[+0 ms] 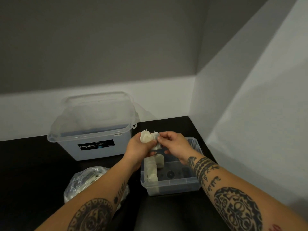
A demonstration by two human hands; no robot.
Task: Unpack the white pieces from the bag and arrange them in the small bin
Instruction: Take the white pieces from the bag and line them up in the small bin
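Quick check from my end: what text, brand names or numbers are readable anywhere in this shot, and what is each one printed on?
"Megabox": white lettering on the black label on the front of the large lidded storage box.
Smaller lines and a blue square on that label: too blurred to read.
Small sticker on the box rim: unreadable.
Small bin, plastic bag, white pieces in the hands: no text visible.

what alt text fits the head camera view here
Two tattooed hands, left hand and right hand, hold white pieces above a small clear bin already holding a row of them. A lidded Megabox tub and plastic bag sit left.
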